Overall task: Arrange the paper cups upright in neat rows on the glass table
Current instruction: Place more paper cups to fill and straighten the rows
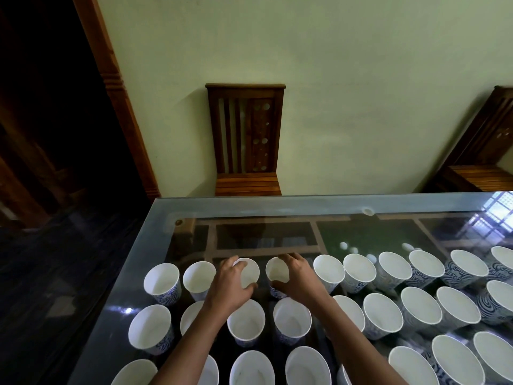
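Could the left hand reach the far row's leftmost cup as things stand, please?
Probably yes: the left hand grips the third cup in that row, and only the second cup separates it from the leftmost cup.

Room backdrop. A pale green plastered wall (333, 79) fills the field from 11 to 2 o'clock, evenly and softly lit. Against it at 12 o'clock stands a dark brown wooden slat-backed chair (245, 129) with round cut-outs in one back panel. A second dark wooden chair (480, 151), partly cropped, sits at 2 o'clock. A reddish-brown moulded wooden door frame (111, 79) slants at 10 o'clock, bordering an unlit doorway (41, 107). Dark glossy floor (55, 259) lies at 9 o'clock. A bright gridded window reflection (488, 215) shows at 3 o'clock on the glass-topped surface (277, 201).
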Motion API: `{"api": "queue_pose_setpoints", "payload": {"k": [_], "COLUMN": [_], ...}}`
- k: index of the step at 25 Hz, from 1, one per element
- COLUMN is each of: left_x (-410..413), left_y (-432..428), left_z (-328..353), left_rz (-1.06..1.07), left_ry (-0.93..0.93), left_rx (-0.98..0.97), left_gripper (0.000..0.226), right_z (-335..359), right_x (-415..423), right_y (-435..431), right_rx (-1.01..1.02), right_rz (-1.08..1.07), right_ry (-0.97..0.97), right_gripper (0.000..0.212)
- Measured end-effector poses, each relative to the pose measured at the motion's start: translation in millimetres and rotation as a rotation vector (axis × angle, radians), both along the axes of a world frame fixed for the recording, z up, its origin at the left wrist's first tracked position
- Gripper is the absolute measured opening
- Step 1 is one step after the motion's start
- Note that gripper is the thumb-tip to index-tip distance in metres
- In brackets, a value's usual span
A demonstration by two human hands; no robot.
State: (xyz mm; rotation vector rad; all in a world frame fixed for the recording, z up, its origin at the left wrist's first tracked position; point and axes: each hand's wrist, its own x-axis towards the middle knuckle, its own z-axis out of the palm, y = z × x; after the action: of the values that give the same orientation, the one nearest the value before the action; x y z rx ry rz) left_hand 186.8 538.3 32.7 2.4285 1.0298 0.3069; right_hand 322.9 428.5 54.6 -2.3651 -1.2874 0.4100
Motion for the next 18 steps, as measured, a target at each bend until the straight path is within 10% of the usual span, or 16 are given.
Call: {"api": "queue_pose_setpoints", "payload": {"k": [18], "left_x": [-50.2], "left_y": [-59.4], "left_z": [12.9], "left_rz": [-0.04], "left_ry": [-0.095], "left_rx": [0.006], "left_gripper": [0.051], "right_z": [3.2], "right_x": [-44.0], "right_y": [-77.5], "right_rx": [0.011], "right_rz": [-0.017], "right_ry": [0.037], "right_gripper": [0.064]}}
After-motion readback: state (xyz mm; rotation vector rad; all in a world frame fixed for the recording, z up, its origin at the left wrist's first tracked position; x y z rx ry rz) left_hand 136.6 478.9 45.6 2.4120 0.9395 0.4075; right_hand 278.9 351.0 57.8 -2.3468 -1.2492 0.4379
